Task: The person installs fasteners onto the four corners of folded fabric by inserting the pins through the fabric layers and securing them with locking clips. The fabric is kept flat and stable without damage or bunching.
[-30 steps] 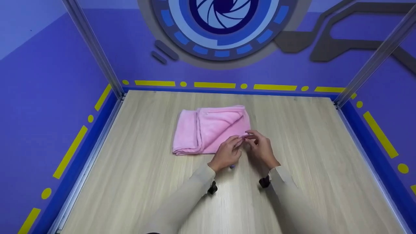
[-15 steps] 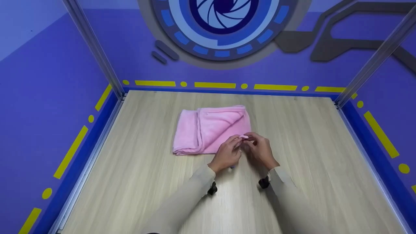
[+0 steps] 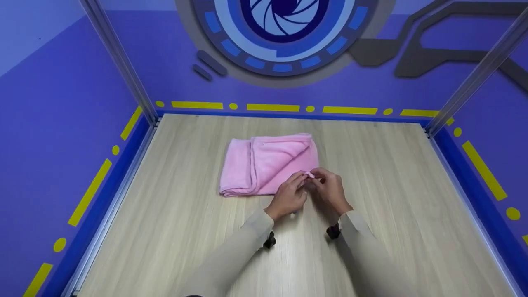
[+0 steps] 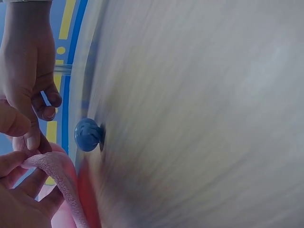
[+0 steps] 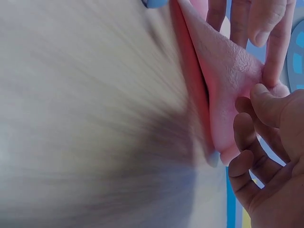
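A pink fleece blanket (image 3: 274,165), folded into a rough rectangle, lies on the wooden table with a diagonal fold across its right part. At its near right corner, my left hand (image 3: 286,198) pinches the raised cloth between thumb and fingers. Close beside it, my right hand (image 3: 331,190) pinches the same corner, thumb against forefinger. The right wrist view shows the blanket (image 5: 228,66) lifted into a slope toward the fingertips, with the other right fingers loosely curled. Near the left hand stands a small blue rounded knob-like object (image 4: 88,134), mostly hidden behind that hand in the head view.
The light wooden table (image 3: 185,231) is enclosed by purple-blue panels (image 3: 53,136) with yellow dashes along the bottom. Metal posts (image 3: 123,62) rise at the back corners. Black wrist cameras (image 3: 269,240) sit under both beige sleeves (image 3: 231,260).
The fingers of my right hand have shifted slightly down at the corner, and a small pink tip of cloth now shows between both hands. The rest of the blanket stays put.
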A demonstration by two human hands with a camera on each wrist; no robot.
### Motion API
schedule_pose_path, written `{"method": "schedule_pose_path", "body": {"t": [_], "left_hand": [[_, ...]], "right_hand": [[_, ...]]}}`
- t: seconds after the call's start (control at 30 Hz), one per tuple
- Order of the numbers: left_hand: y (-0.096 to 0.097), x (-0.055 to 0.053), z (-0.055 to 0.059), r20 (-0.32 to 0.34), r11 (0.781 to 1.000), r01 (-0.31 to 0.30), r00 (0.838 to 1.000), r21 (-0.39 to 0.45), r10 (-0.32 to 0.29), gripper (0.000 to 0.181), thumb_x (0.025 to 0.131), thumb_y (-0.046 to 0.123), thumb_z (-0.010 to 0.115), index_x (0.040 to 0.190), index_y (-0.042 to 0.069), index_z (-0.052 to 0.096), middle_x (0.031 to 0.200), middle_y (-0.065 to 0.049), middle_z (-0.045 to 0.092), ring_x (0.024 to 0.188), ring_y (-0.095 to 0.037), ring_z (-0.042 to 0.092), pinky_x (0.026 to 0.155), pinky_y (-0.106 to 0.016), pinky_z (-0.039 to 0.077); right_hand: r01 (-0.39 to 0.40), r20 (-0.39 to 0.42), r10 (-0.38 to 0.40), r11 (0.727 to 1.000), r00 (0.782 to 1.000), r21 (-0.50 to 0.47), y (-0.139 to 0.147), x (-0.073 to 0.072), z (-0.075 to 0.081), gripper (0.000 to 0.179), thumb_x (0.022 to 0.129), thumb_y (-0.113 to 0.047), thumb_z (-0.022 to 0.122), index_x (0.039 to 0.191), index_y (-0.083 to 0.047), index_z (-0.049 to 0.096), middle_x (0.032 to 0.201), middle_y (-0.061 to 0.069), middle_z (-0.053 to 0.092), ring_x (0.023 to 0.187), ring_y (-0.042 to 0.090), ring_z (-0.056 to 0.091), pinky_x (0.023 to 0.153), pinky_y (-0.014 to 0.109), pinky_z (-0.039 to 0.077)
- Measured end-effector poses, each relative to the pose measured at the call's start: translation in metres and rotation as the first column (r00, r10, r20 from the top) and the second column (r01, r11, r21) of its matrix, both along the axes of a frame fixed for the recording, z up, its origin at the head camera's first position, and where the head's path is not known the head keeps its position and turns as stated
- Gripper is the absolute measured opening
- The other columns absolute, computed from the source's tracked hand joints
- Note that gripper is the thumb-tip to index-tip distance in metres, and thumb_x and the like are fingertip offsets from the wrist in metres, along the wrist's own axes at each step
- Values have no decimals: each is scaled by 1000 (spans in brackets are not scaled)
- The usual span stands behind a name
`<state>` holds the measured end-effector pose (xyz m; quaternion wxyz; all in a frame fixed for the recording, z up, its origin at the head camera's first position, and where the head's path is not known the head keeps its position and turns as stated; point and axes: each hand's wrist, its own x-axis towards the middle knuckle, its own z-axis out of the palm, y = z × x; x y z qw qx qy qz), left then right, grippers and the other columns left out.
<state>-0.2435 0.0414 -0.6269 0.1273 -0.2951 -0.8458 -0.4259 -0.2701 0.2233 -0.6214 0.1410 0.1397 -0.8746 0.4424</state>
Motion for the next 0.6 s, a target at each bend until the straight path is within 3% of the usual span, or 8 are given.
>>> {"method": "schedule_pose_path", "body": {"t": [0.3,0.6], "left_hand": [[0,1,-1,14,1000,1,1000,-2,-1,56,83,-1,66,138,-8,58,142,-15,59,129,-22,58,112,-25,42],[-3,-1,-2,29,1000,-8,1000,13,8,59,82,0,67,139,-7,58,143,-16,58,133,-22,55,114,-28,40]], "right_hand": [[21,-43,-21,1000,999,16,-3,0,-3,7,89,-4,79,95,-7,78,90,4,78,81,19,73,67,32,56],[30,-8,-30,999,1000,19,0,1,0,12,92,-3,75,103,-7,77,98,5,78,82,18,70,69,34,57]]}}
